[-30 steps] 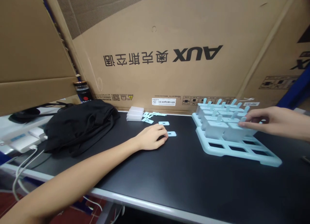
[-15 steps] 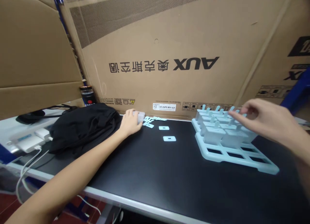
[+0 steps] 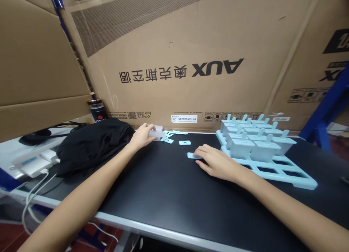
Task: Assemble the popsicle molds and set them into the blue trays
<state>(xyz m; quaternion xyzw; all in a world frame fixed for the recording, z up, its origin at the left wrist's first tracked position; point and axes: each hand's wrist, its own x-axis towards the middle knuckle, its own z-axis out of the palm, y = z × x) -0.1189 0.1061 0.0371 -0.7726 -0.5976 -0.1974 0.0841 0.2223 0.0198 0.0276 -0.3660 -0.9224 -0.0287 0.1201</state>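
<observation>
My left hand (image 3: 142, 135) is closed around a translucent popsicle mold cup (image 3: 156, 132) at the back of the black table. Several light-blue slotted pieces (image 3: 167, 136) lie in a heap just right of that cup. My right hand (image 3: 209, 159) is down on the tabletop, fingers and thumb bent over a flat light-blue popsicle mold lid (image 3: 191, 155); its right part is hidden under the fingers. Another slotted lid (image 3: 184, 143) lies flat behind it. To the right, a light-blue rack (image 3: 297, 179) carries several filled-in mold cups with stick handles (image 3: 264, 150).
A large cardboard box (image 3: 174, 95) stands upright along the back. Black cloth (image 3: 92, 146), a dark jar (image 3: 97, 110) and a white charger with cables (image 3: 35, 161) are at the left. A blue metal post (image 3: 324, 114) rises at the right.
My right hand has moved left from the rack's stick handles down to the nearer lid, which has shifted slightly right. My left hand stays at the back with the cup.
</observation>
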